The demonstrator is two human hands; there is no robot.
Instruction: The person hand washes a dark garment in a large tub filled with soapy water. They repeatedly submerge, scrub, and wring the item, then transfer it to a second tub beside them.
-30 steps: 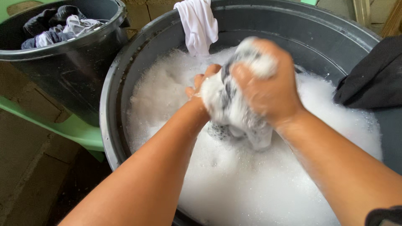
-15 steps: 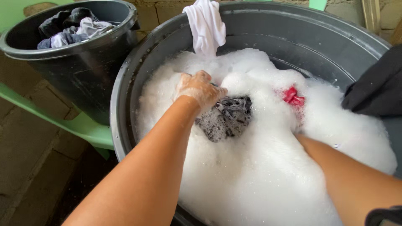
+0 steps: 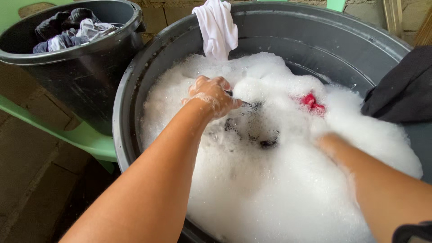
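Suds hid the right hand's grip, while dark cloth, gripped by the left hand, could have been let slip.

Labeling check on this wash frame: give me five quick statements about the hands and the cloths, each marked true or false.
1. The left hand is above the suds, closed on a dark cloth. True.
2. The right hand is in plain view. False: it is under the foam, only the forearm shows.
3. A white cloth hangs over the rim of the grey tub. True.
4. The red item lies in the black bucket. False: it pokes out of the foam in the tub.
5. The black bucket is empty. False: it holds clothes.
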